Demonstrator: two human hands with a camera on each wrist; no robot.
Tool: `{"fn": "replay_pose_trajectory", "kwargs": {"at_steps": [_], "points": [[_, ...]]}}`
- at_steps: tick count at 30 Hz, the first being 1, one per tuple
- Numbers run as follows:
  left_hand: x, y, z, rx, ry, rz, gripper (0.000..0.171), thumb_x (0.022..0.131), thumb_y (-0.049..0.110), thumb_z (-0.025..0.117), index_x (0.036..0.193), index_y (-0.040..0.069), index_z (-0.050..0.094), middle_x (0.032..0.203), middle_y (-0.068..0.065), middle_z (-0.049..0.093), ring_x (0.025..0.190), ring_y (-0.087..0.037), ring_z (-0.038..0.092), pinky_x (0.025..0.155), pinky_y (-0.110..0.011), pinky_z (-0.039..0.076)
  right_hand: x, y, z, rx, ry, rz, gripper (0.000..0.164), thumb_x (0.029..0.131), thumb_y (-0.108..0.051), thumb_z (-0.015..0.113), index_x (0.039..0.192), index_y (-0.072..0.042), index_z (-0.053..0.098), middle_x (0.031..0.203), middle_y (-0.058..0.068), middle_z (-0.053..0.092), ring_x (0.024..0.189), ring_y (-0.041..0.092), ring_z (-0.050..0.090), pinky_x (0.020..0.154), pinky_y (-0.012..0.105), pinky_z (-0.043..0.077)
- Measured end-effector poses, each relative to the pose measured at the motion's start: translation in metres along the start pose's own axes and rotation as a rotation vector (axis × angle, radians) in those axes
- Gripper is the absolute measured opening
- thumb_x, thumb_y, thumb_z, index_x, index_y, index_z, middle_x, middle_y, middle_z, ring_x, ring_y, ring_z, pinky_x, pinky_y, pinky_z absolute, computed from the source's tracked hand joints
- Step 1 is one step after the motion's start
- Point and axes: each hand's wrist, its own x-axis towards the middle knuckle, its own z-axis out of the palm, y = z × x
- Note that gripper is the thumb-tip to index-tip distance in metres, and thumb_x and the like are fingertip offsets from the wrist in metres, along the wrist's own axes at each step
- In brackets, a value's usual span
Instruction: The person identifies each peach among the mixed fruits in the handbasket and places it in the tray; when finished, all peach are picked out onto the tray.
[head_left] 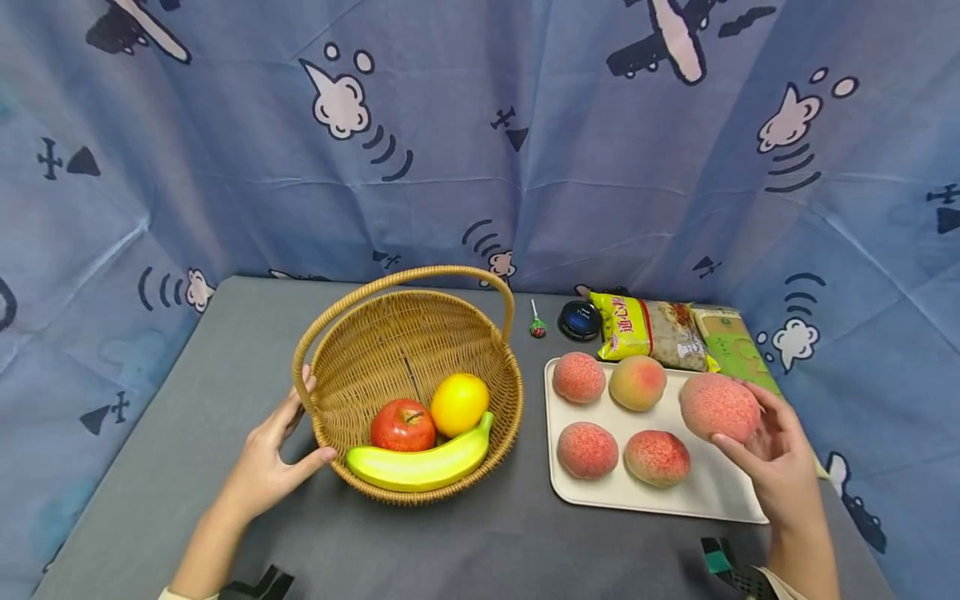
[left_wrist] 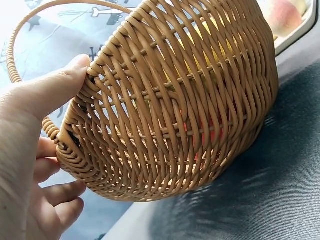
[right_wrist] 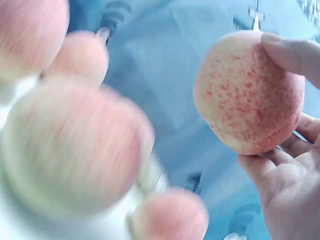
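Observation:
My left hand point(head_left: 262, 468) grips the left side of a wicker basket point(head_left: 367, 375), thumb on the rim and fingers behind it near the foot of the handle. The basket tilts so its mouth faces me. Inside lie a red apple point(head_left: 402, 425), an orange point(head_left: 460, 404) and a banana point(head_left: 420, 463). On the right, my right hand point(head_left: 786, 467) holds a speckled pink peach point(head_left: 718, 407) over the right part of a cream tray point(head_left: 720, 487). In the right wrist view, thumb and fingers wrap the held peach point(right_wrist: 250, 95).
Several peaches point(head_left: 587, 450) lie on the tray's left and middle. Behind it are a lollipop point(head_left: 537, 325), a dark round tin point(head_left: 580, 321), a yellow-ended food bag point(head_left: 652, 329) and a green packet point(head_left: 738, 342). A blue patterned curtain point(head_left: 450, 167) borders the grey table point(head_left: 247, 333).

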Motion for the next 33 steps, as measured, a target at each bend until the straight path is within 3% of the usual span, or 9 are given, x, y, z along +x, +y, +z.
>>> {"fn": "replay_pose_trajectory", "kwargs": {"at_steps": [4,10,17,23,28,33], "points": [[0.000,-0.001,0.000,0.006,0.004,-0.003,0.095,0.068,0.006,0.082,0.148,0.005,0.032,0.155,-0.016,0.027,0.135,0.005,0.029,0.100,-0.004,0.030,-0.016,0.016,-0.016,-0.081,0.188,0.109,0.077,0.070,0.035,0.055,0.137,0.002,0.041,0.129,0.004,0.048,0.121,0.008,0.046,0.094,0.010,0.044],[-0.003,-0.004,0.001,-0.006,0.010,0.017,0.095,0.066,0.004,0.082,0.147,0.002,0.032,0.156,-0.012,0.026,0.136,0.003,0.030,0.101,-0.005,0.031,-0.034,0.043,-0.040,-0.210,0.250,0.252,0.075,0.076,0.021,0.064,0.142,-0.005,0.038,0.127,-0.008,0.047,0.120,0.001,0.042,0.090,0.002,0.041],[-0.005,-0.006,0.000,0.000,0.014,0.005,0.096,0.066,0.004,0.083,0.148,0.003,0.032,0.156,-0.010,0.026,0.135,0.005,0.030,0.100,-0.005,0.031,-0.046,0.061,-0.061,-0.291,0.233,0.344,0.079,0.079,0.011,0.068,0.147,-0.009,0.033,0.131,-0.010,0.044,0.125,-0.002,0.039,0.095,0.001,0.036],[-0.005,-0.005,-0.002,-0.010,0.013,-0.001,0.097,0.067,0.005,0.082,0.148,0.004,0.030,0.154,-0.017,0.027,0.136,0.004,0.030,0.101,-0.004,0.031,-0.051,0.059,-0.071,-0.585,0.134,0.507,0.085,0.088,-0.012,0.066,0.153,-0.017,0.012,0.150,-0.002,0.024,0.135,-0.004,0.022,0.103,0.001,0.026],[-0.005,-0.002,-0.004,0.031,0.004,-0.031,0.097,0.069,0.008,0.082,0.149,0.008,0.029,0.155,-0.014,0.028,0.135,0.006,0.029,0.099,-0.002,0.030,-0.052,0.053,-0.075,-0.746,0.013,0.526,0.087,0.092,-0.020,0.063,0.154,-0.014,0.002,0.156,0.010,0.015,0.133,-0.005,0.021,0.100,-0.002,0.026],[-0.007,-0.001,-0.005,0.082,-0.003,-0.076,0.095,0.072,0.013,0.081,0.150,0.012,0.028,0.154,-0.012,0.029,0.133,0.009,0.026,0.096,0.001,0.029,-0.054,0.050,-0.075,-0.755,-0.028,0.533,0.087,0.094,-0.023,0.060,0.154,-0.015,-0.002,0.160,0.014,0.005,0.139,-0.003,0.014,0.102,-0.003,0.020]]}}
